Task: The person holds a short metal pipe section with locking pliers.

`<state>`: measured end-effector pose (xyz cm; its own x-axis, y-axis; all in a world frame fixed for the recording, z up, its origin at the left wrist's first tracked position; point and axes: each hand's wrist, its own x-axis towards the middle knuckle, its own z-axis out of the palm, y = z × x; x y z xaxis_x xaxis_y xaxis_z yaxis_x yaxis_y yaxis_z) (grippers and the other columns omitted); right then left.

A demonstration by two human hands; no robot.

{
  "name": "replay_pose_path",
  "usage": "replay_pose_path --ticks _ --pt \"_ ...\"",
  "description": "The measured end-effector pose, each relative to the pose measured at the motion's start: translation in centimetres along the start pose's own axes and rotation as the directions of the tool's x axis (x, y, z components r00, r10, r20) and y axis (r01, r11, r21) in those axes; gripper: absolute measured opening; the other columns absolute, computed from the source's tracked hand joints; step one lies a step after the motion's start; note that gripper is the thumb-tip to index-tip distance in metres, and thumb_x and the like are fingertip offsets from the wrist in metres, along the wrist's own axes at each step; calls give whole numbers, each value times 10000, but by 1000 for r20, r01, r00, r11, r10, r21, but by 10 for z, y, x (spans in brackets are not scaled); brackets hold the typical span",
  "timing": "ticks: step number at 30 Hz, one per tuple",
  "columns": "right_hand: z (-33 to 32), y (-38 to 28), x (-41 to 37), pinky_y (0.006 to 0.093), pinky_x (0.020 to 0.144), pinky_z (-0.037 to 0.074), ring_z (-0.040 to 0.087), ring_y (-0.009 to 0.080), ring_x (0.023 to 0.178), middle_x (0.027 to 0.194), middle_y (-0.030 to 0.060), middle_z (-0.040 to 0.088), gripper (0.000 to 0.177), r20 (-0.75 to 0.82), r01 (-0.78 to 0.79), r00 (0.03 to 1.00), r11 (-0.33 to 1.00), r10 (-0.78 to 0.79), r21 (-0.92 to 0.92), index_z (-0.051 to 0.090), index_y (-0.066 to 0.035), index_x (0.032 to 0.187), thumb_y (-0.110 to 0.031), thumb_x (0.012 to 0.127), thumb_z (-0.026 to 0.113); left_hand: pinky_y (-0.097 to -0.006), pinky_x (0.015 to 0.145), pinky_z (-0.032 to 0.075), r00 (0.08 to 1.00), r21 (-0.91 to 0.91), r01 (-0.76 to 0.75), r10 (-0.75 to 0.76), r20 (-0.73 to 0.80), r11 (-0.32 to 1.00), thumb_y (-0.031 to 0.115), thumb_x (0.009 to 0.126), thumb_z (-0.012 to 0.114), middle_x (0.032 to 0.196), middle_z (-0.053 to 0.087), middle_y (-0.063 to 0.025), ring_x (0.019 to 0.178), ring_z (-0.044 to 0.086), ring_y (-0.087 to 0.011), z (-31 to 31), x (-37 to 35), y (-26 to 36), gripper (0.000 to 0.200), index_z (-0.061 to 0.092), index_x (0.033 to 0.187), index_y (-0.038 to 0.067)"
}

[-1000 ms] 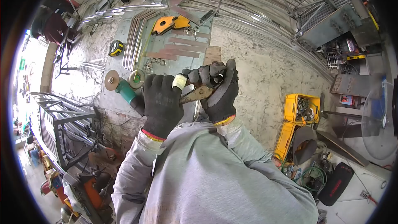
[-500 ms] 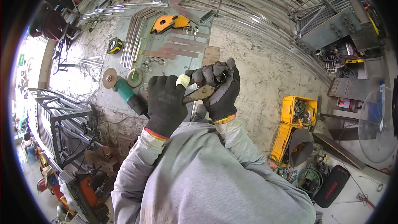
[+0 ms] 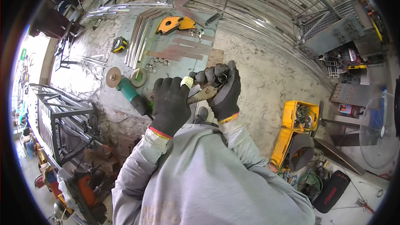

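My left hand, in a black glove with pale tape on the thumb, is closed around one end of a worn brownish metal hand tool with a rivet. Its kind I cannot tell. The tool's other end reaches into the palm of my right hand, also gloved in black. Curled fingers of that hand hold a small dark-looking metal ring, partly hidden by the glove. Both hands are close together in front of my chest, above the floor.
A green angle grinder lies left of my hands. Beyond are a tape measure, small metal rings, flat metal strips and orange magnetic squares. Yellow crates stand at right, a metal frame at left.
The view has shifted slightly, so the floor items sit a little further right. My left hand has tilted the tool slightly; both hands keep their hold.
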<state>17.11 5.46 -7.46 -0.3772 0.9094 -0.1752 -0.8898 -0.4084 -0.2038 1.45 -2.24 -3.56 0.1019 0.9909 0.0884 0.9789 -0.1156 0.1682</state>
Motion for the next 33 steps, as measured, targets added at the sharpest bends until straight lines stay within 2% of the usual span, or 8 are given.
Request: replay_pose_path --ticks 3,4,8,16,18,27,30,33 --pt "14 -9 -12 601 1075 554 726 420 1048 969 170 739 608 -107 3 993 929 -46 -369 710 -20 1128 -548 1183 414 -499 1051 450 992 97 -101 108 -72 990 172 752 775 1067 663 -101 1111 624 -318 -15 1 -11 271 780 1002 69" --pt "-14 -20 -13 538 1105 572 714 388 1253 1273 208 759 641 43 -32 998 917 53 -397 629 52 1401 -522 1188 442 -499 1051 450 992 99 -106 113 -65 989 172 752 775 1067 663 -101 1111 624 -318 -21 2 -14 271 780 1002 69" --pt "-33 -43 -26 442 1106 568 670 243 1311 1452 124 662 581 103 -128 973 856 206 -501 569 23 1519 -439 1167 558 -534 1102 442 981 124 -178 186 -55 976 152 747 787 1080 637 -105 1118 604 -330 -41 2 -29 281 785 1016 70" --pt "-16 -52 -30 359 1053 556 665 190 1270 1363 74 695 512 -1 -171 976 771 216 -614 618 -14 1472 -370 1111 688 -564 1144 437 948 126 -262 280 -150 957 103 756 772 1089 628 -109 1137 591 -354 -38 1 -37 239 791 988 49" --pt "-9 -58 -30 341 1028 560 706 178 1180 1261 69 725 488 -23 -145 980 622 199 -770 654 1 1418 -362 1096 716 -604 1207 404 958 132 -263 275 -80 956 74 626 798 1221 628 -136 1256 574 -387 -33 -1 -42 582 743 1205 52" --pt "8 -82 -13 322 969 576 742 166 1055 1253 92 755 412 66 -89 930 395 362 -915 659 34 1454 -207 1120 666 -610 1189 431 882 110 -443 455 -126 890 23 629 768 1141 650 -141 1153 620 -376 -55 14 -58 628 720 1254 58" --pt "2 -85 -9 313 922 580 726 150 1020 1279 93 762 484 120 -40 906 364 405 -930 597 8 1551 -174 1108 667 -597 1202 424 871 72 -460 465 -155 885 94 787 718 1132 662 -140 1137 611 -371 -63 19 -53 252 772 1025 28" --pt "0 -89 -8 312 867 580 699 138 973 1384 105 740 571 271 118 876 367 398 -923 518 -31 1639 -143 1099 668 -606 1203 426 863 85 -475 483 -151 876 86 784 722 1125 660 -134 1155 614 -368 -66 18 -54 289 770 1065 40"
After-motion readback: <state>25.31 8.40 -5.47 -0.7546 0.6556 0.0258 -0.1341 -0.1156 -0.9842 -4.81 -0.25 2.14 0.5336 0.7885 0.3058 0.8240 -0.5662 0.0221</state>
